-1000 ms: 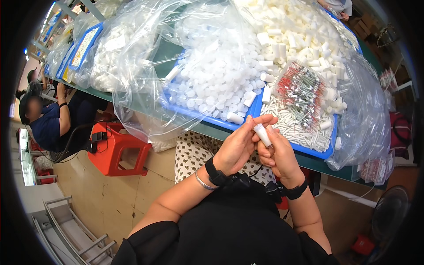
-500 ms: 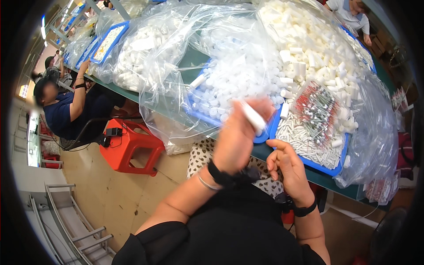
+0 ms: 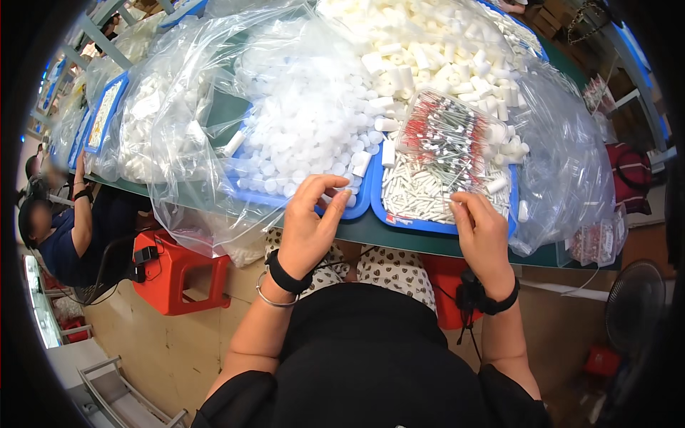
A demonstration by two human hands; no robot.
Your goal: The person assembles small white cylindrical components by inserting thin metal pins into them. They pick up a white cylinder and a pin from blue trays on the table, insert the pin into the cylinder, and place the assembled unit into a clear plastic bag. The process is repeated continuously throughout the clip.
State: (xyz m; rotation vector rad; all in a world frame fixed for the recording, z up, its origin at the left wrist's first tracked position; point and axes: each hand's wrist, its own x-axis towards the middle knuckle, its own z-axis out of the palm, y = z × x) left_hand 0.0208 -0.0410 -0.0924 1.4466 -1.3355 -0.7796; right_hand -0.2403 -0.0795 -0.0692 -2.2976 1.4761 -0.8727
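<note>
My left hand (image 3: pixel 311 217) is over the front edge of a blue tray (image 3: pixel 267 198) heaped with translucent round caps (image 3: pixel 307 128). Its thumb and fingers curve apart with nothing visible between them. A white foam-like cylinder (image 3: pixel 361 163) lies on the caps just beyond those fingertips. My right hand (image 3: pixel 483 230) reaches over a second blue tray (image 3: pixel 421 225), which holds many small white pegs (image 3: pixel 410 192). Thumb and forefinger pinch together there; what they hold, if anything, is too small to make out. Behind them, a clear box (image 3: pixel 414 118) of red- and white-tipped metal pins rests on the pegs.
Cream cylinders (image 3: pixel 428 43) are heaped at the back of the green table (image 3: pixel 342 230). Clear plastic bags (image 3: pixel 564 150) drape both sides. A red stool (image 3: pixel 171 274) stands at left, near a seated person (image 3: pixel 61 228). A fan (image 3: pixel 635 303) stands at right.
The white cylinder has left my left hand and lies on the caps. That hand drew back leftward and opened. My right hand moved over the peg tray, and the view shifted.
</note>
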